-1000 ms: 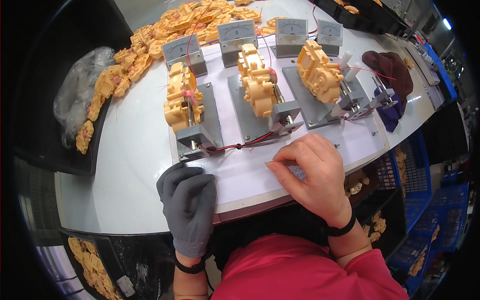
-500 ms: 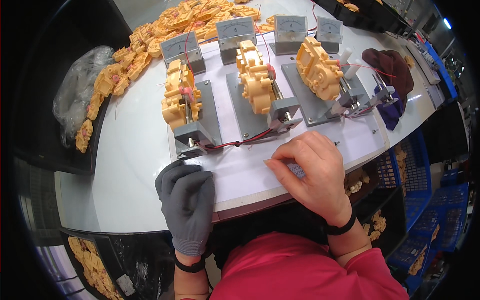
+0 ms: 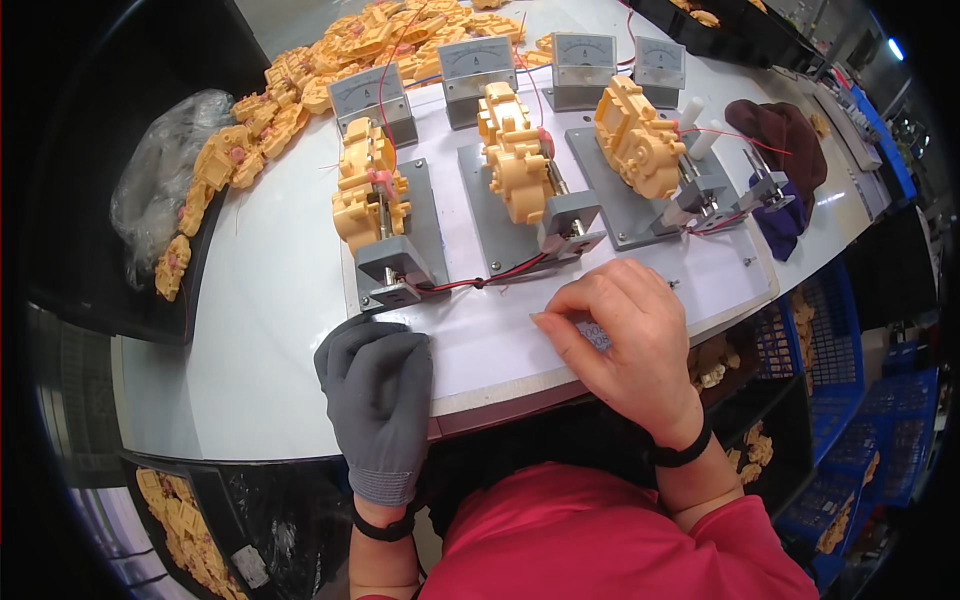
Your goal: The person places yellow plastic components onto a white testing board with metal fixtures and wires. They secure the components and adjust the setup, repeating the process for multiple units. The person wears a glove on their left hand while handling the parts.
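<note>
My left hand (image 3: 378, 395), in a grey knit glove, rests curled at the table's front edge, with no object showing in its fingers. It lies just below the nearest test fixture's grey end block (image 3: 385, 262). My bare right hand (image 3: 635, 335) is loosely closed over the white sheet, thumb toward the left, and nothing shows in it. Beyond the hands, three yellow plastic gearbox housings sit on grey fixture plates: the left housing (image 3: 365, 190), the middle housing (image 3: 515, 160) and the right housing (image 3: 635, 140). A red and black wire pair (image 3: 478, 283) joins the fixtures.
Several analog meters, one the left meter (image 3: 372, 100), stand behind the fixtures. A heap of yellow housings (image 3: 370, 40) covers the back left, beside a clear plastic bag (image 3: 165, 180). A dark cloth (image 3: 775, 135) lies at right; blue crates (image 3: 830, 330) stand below it.
The view has shifted slightly, so the fixtures sit a little farther right. Both hands keep nearly the same place and shape.
</note>
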`<state>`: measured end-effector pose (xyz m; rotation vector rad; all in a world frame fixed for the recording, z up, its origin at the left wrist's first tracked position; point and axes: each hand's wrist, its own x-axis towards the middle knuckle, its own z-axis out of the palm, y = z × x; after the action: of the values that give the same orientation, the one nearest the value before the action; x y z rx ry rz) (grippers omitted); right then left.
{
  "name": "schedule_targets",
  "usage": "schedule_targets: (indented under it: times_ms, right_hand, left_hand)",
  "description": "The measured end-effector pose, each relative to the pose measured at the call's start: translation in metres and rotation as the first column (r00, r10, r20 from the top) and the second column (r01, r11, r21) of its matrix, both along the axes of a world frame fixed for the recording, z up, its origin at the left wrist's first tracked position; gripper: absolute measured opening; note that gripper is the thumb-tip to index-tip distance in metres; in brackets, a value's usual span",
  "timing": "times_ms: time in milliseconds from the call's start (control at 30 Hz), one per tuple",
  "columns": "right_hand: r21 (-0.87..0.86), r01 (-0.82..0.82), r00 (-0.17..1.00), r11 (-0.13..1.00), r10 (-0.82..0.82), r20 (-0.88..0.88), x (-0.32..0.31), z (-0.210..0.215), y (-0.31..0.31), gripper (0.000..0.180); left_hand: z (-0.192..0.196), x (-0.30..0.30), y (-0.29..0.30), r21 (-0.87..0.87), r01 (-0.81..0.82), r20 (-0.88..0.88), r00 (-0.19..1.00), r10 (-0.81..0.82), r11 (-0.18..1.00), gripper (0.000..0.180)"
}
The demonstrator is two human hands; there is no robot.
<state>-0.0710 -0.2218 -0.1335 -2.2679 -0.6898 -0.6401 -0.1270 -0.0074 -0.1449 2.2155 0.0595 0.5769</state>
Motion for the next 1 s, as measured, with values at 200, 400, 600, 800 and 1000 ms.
schedule_targets:
  times_ms: [200, 400, 600, 800, 1000]
  right_hand:
    - [0.011, -0.004, 1.0, 1.0, 0.004, -0.001, -0.001, -0.001, 0.002, 0.017]
    - [0.02, -0.013, 1.0, 1.0, 0.013, -0.013, 0.0, -0.003, 0.003, 0.017]
    - [0.006, 0.015, 1.0, 1.0, -0.015, 0.01, -0.001, -0.004, -0.005, 0.021]
    - [0.118, 0.006, 0.995, 0.993, -0.018, 0.1, 0.0, -0.015, 0.003, 0.023]
    - [0.163, 0.039, 0.986, 0.986, -0.064, 0.155, -0.002, -0.022, 0.006, 0.027]
  left_hand:
    - [-0.002, -0.002, 0.003, 0.006, -0.004, 0.001, 1.0, 0.004, 1.0, 0.014]
    - [-0.007, 0.0, 0.007, 0.009, 0.018, 0.032, 0.999, -0.018, 1.0, 0.016]
    - [-0.013, 0.001, 0.005, -0.101, 0.005, -0.038, 0.999, -0.009, 0.995, 0.011]
    - [-0.042, 0.006, 0.038, -0.072, 0.013, -0.018, 1.0, -0.014, 0.997, 0.019]
    - [-0.01, 0.002, 0.002, -0.104, 0.065, 0.086, 0.995, -0.056, 0.992, 0.019]
